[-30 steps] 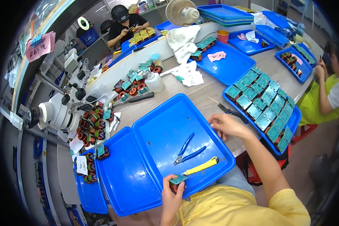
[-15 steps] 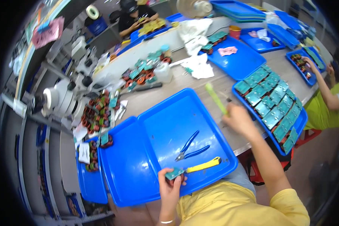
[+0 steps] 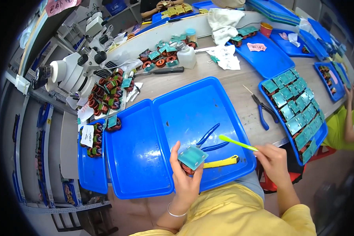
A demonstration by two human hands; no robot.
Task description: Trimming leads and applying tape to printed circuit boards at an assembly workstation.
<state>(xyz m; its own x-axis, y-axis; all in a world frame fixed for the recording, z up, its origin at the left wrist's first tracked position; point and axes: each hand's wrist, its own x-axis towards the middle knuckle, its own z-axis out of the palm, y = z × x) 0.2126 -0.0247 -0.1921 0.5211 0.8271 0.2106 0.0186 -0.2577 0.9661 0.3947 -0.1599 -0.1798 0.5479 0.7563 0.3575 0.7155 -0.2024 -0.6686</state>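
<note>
My left hand (image 3: 186, 181) grips a copper-wound coil with a teal circuit board (image 3: 192, 157) on top, board side up, over the near part of the blue tray (image 3: 185, 91). In my right hand (image 3: 274, 162) is a slim lime-green stick (image 3: 238, 142), shaped like a toothbrush, its wider end pointing left toward the board but apart from it. Whether it has bristles I cannot make out. Under and beside the coil, blue-handled cutters (image 3: 213, 135) and a yellow utility knife (image 3: 221, 162) lie in the tray; the coil and hand hide the cutters' jaws.
Dark-blue-handled pliers (image 3: 262, 117) rest on the table beside a tray of teal-board coils (image 3: 293, 106) at right. Left stand another blue tray (image 3: 135, 157), heaped coils (image 3: 106, 94) and a microscope (image 3: 67, 72). Behind are a squeeze bottle (image 3: 186, 57) and white cloth (image 3: 223, 23). Co-workers sit behind and right.
My right hand has drawn back from the table near the pliers toward my body, bringing the green stick over the tray's right side. My left hand has raised the coil slightly. The view has shifted.
</note>
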